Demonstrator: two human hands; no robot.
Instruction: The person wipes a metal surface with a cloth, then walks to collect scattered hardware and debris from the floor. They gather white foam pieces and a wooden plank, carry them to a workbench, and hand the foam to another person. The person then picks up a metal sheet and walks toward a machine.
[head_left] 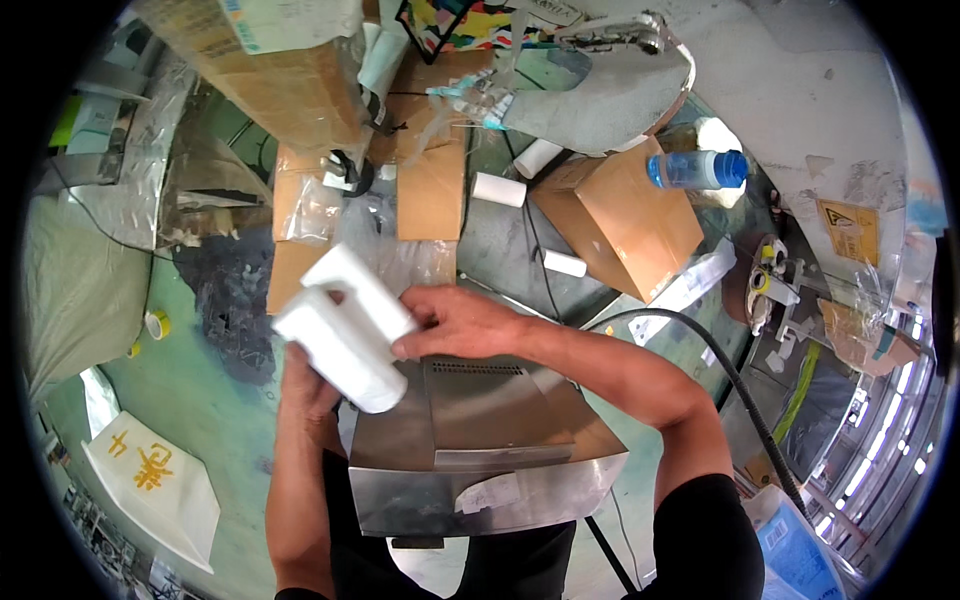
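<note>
White foam block (345, 330) slants upper-left to lower-right, both hands' grip holding it.

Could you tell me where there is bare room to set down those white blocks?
The green floor left of the steel machine, between tape roll and white sign, is bare. Ahead, cardboard boxes and plastic wrap crowd it.

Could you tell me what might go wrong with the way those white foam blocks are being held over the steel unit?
1. The two white foam blocks are pinched between the left hand and right hand; one could slip onto the floor.
2. The stainless steel unit seems to rest unheld near the person's lap, so it might tip.
3. The black hose beside it could snag.
</note>
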